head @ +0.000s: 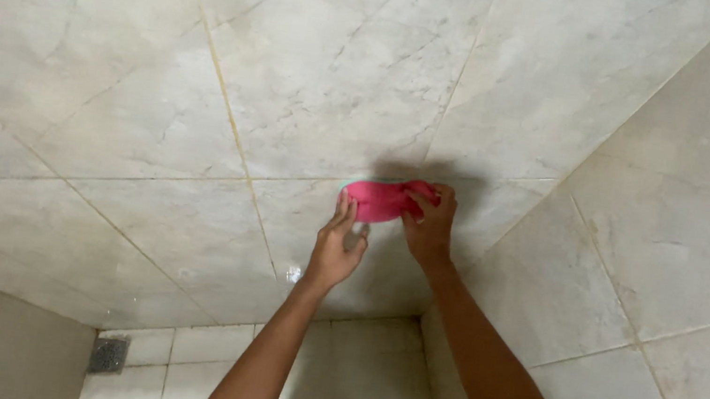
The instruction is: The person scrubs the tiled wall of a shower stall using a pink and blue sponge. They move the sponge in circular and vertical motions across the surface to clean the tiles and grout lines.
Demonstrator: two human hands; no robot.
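- The pink cleaning pad lies flat against the marble-patterned tiled wall, just left of the corner where that wall meets the side wall.
- A thin teal edge shows along the pad's upper left rim.
- The right hand is at the pad's right end: its fingers are curled over that end and press it to the wall, so the hand is partly closed with the pad in its grasp.
- The left hand is just below the pad's left end: its fingers are extended upward and close together, the tips touching the pad's lower edge. The hand is mostly open; whether it grips the pad cannot be determined.
- Both forearms rise toward the pad from the bottom of the view, the left one nearly vertical, the right one slanting in from the lower right.
- A dark shadow lies on the wall directly above and right of the pad.
- The white-tiled floor is well below the pad.
- A square metal floor drain sits far below and left of the pad, by the base of the wall.
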